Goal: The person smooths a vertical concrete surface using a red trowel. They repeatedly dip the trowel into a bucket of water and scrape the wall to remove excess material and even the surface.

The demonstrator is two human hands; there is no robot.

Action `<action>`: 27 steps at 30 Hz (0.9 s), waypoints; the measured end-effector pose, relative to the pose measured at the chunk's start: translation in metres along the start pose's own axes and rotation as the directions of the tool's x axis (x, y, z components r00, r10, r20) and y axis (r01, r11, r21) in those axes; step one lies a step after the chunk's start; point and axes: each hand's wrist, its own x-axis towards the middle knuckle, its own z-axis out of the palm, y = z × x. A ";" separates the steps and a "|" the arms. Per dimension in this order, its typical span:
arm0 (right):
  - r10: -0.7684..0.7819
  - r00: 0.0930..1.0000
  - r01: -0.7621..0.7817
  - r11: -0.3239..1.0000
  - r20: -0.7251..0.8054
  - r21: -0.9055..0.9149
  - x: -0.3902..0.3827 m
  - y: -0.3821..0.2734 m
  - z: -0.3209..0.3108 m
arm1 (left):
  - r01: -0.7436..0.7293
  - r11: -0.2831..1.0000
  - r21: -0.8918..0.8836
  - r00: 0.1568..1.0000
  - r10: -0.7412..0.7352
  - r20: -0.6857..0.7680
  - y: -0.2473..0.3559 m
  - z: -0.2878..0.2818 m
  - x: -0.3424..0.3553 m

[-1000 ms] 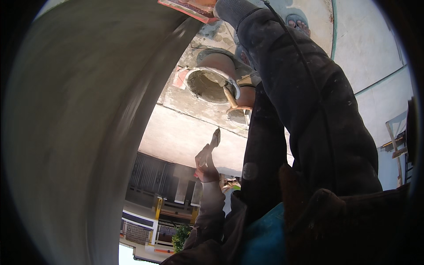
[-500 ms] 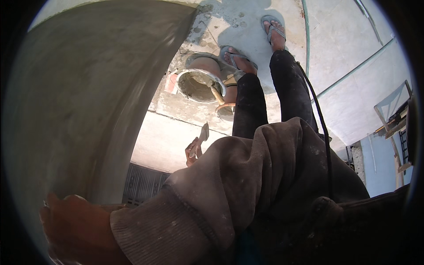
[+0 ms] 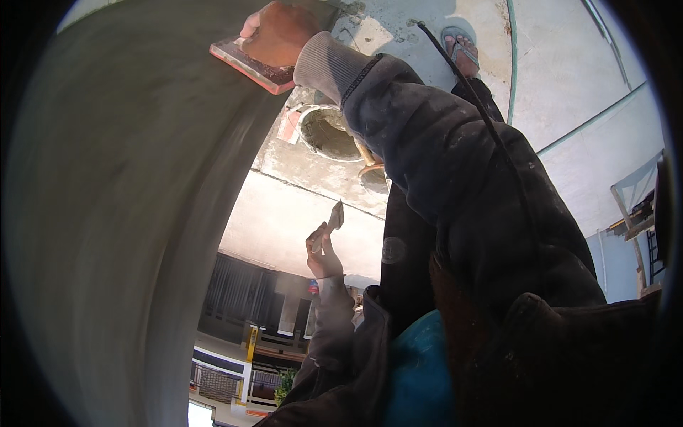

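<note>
My right hand is closed on a plastering float with an orange-red edge. The float lies against the smooth grey plastered wall, near that wall's edge at the top of the view. My right arm reaches across from the lower right. Lower down, my left hand grips a small flat brush by its pale handle, tip upward, apart from the wall. Between the two hands, on the floor, stands a bucket with grey mortar inside and a wooden handle at its rim.
Beside the bucket is a smaller orange-rimmed bucket, partly hidden by my leg. My sandalled foot stands on the mortar-spotted floor. A dark cord hangs across my sleeve. A slatted dark gate and a wooden frame stand farther off.
My right hand has swept from the lower left up along the wall to the top, and the float now shows. My left forearm has come into view, with the brush still held.
</note>
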 end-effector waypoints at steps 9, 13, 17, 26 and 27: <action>-0.349 0.769 0.630 0.560 -0.536 0.539 -0.169 -0.178 -0.030 | -0.032 0.972 -0.232 0.999 0.037 0.016 -0.101 0.025 0.047; 0.347 0.854 0.279 0.321 -0.387 0.905 -0.150 0.007 0.008 | -0.039 0.980 -0.195 0.997 0.050 0.054 -0.019 0.014 0.051; 0.633 0.768 -0.057 0.223 -0.100 0.973 -0.088 0.130 0.097 | 0.030 0.993 -0.113 0.999 -0.029 0.013 -0.024 0.017 0.005; 0.438 0.859 0.151 0.274 -0.263 0.950 -0.112 0.001 0.111 | -0.051 0.985 0.164 0.996 0.062 -0.062 -0.059 -0.015 -0.005; 0.415 0.807 0.153 0.542 -0.421 0.827 -0.139 -0.027 0.107 | -0.091 0.974 0.209 0.996 0.092 0.009 -0.055 -0.008 0.014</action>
